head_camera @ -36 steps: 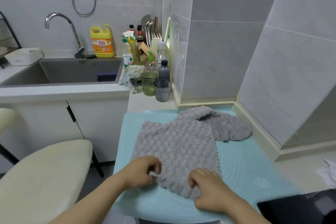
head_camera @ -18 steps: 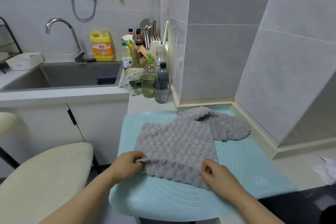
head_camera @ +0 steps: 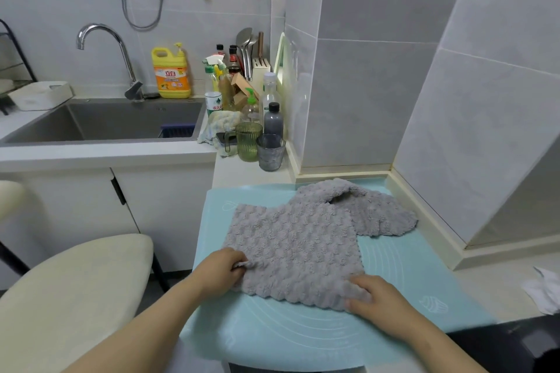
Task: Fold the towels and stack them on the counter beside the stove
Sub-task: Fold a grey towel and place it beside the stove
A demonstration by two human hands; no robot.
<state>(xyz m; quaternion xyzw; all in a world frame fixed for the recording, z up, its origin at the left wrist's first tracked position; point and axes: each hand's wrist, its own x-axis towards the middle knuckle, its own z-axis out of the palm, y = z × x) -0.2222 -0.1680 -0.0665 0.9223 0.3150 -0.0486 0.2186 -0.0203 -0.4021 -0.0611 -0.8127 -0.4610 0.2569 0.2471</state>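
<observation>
On the pale blue silicone mat [head_camera: 394, 269] that covers the near end of the white table [head_camera: 242, 172], the flat grey waffle-textured towel [head_camera: 294, 245] lies spread in one layer.

**Grips.** Your left grip [head_camera: 222, 269] pinches the near left corner, with a small ridge of cloth bunched between its fingers. Your right grip [head_camera: 375, 297] has its fingers curled over the near right corner. The thumb sits at the hem, so I judge that it is grasping the cloth and not merely pressing it.

**Step in hand.** This looks like the start of the first fold on this towel, with both near corners taken and no fold yet made.

**Next move.** Lift the two corners together, carry them away from you and lay them on the far corners. Keep the near hem taut so that it lands square.

**Obstruction.** The crumpled second grey towel [head_camera: 372, 212] overlaps the far right corner of the flat one. It may need moving aside before that corner can be matched.

**Orientation.**
- The flat towel looks close to square, so a long axis is hard to call.
- If it has one, the axis runs left to right across the mat.
- The near hem slants, its right end closer to you than its left.

**Stacking.** No folded stack is visible. The dark glossy stove surface [head_camera: 500, 342] shows at the lower right.
</observation>
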